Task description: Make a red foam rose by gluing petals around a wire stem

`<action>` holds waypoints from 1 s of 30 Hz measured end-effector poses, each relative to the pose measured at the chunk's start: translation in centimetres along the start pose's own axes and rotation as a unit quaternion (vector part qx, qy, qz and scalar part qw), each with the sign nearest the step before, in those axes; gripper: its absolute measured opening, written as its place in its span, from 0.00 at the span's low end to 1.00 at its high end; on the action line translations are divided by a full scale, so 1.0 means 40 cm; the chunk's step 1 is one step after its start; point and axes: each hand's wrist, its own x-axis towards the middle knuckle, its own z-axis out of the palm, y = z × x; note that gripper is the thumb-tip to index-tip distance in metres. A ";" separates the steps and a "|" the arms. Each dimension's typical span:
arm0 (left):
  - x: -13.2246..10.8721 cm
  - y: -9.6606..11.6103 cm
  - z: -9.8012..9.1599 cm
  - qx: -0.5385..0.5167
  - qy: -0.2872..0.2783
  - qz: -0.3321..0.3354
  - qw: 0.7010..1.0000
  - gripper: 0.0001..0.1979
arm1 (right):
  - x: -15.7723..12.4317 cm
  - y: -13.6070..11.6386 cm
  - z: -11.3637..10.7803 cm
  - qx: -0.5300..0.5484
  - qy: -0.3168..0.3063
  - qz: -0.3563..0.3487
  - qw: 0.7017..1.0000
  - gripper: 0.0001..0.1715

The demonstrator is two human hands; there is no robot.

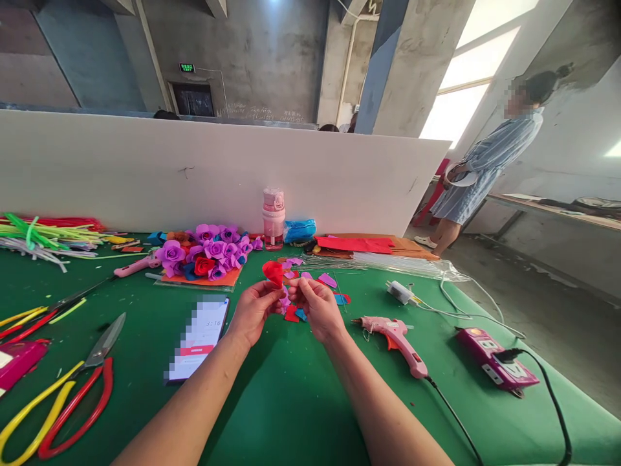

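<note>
My left hand (pixel 255 312) is closed on a red petal piece (pixel 273 272) that stands up above its fingertips. My right hand (pixel 317 307) is beside it, fingertips pinched close to the red piece; what they hold is too small to make out. Around and behind both hands lie loose purple petals (pixel 328 279), with red and blue pieces among them. A pink glue gun (pixel 395 338) rests to the right of my right hand. Finished purple, red and blue flowers (pixel 216 249) are heaped on an orange sheet at the back left.
On the green table (pixel 291 414) are a phone (pixel 201 336), scissors (pixel 99 353), a pink bottle (pixel 273 220), coloured stems (pixel 43 233), a white charger (pixel 400 292) and a purple power strip (pixel 495 359) with cables. A person (pixel 499 155) stands beyond the table at the right.
</note>
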 end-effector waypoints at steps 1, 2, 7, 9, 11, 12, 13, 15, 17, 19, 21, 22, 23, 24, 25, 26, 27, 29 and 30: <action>0.001 0.001 -0.001 -0.001 0.003 -0.001 1.000 0.17 | -0.001 -0.001 -0.001 -0.008 -0.005 0.000 1.000 0.21; 0.003 0.002 -0.003 -0.002 0.006 -0.004 1.000 0.17 | -0.002 -0.003 -0.002 -0.018 -0.009 -0.004 1.000 0.20; 0.008 0.009 -0.012 -0.006 0.016 -0.005 1.000 0.16 | -0.008 -0.010 0.000 -0.101 0.002 -0.046 0.994 0.19; 0.009 0.011 -0.015 -0.007 0.014 -0.001 1.000 0.15 | -0.012 -0.009 0.004 -0.166 -0.045 -0.042 0.984 0.21; 0.009 0.011 -0.016 -0.007 0.009 0.001 1.000 0.14 | -0.017 -0.006 0.009 -0.233 -0.103 -0.047 0.966 0.21; 0.009 0.011 -0.017 -0.007 0.007 0.003 1.000 0.14 | -0.020 -0.006 0.011 -0.263 -0.118 -0.061 0.955 0.19; 0.009 0.010 -0.017 -0.008 0.006 0.006 1.000 0.14 | -0.023 -0.006 0.013 -0.291 -0.124 -0.080 0.945 0.18; 0.009 0.009 -0.016 -0.008 0.006 0.008 1.000 0.13 | -0.029 -0.010 0.015 -0.333 -0.124 -0.110 0.928 0.14; 0.009 0.009 -0.015 -0.001 0.008 0.009 1.000 0.13 | -0.033 -0.018 0.015 -0.353 -0.125 -0.115 0.920 0.14; 0.008 0.008 -0.015 0.011 0.008 0.017 1.000 0.12 | -0.033 -0.028 0.012 -0.351 -0.128 -0.110 0.921 0.14; 0.006 0.008 -0.013 0.025 0.008 0.029 0.999 0.12 | -0.028 -0.033 0.007 -0.342 -0.126 -0.106 0.925 0.11; 0.005 0.008 -0.012 0.032 0.007 0.031 0.999 0.12 | -0.025 -0.034 0.004 -0.338 -0.118 -0.103 0.928 0.11; 0.003 0.009 -0.009 0.040 0.005 0.030 0.999 0.12 | -0.021 -0.033 0.000 -0.334 -0.101 -0.096 0.932 0.13; 0.001 0.010 -0.006 0.048 0.002 0.026 0.999 0.11 | -0.017 -0.031 -0.003 -0.330 -0.076 -0.089 0.937 0.16; -0.002 0.011 -0.002 0.053 -0.001 0.023 0.998 0.11 | -0.013 -0.028 -0.006 -0.327 -0.047 -0.086 0.940 0.18; -0.005 0.012 0.002 0.055 -0.003 0.021 0.998 0.11 | -0.010 -0.025 -0.008 -0.323 -0.019 -0.090 0.942 0.19; -0.008 0.013 0.006 0.055 -0.006 0.020 0.998 0.12 | -0.007 -0.021 -0.009 -0.320 0.004 -0.099 0.942 0.17; -0.012 0.015 0.013 0.049 -0.013 0.020 0.998 0.12 | -0.005 -0.017 -0.008 -0.322 0.028 -0.124 0.938 0.12; -0.014 0.016 0.015 0.047 -0.015 0.021 0.999 0.12 | -0.006 -0.016 -0.005 -0.323 0.031 -0.133 0.936 0.14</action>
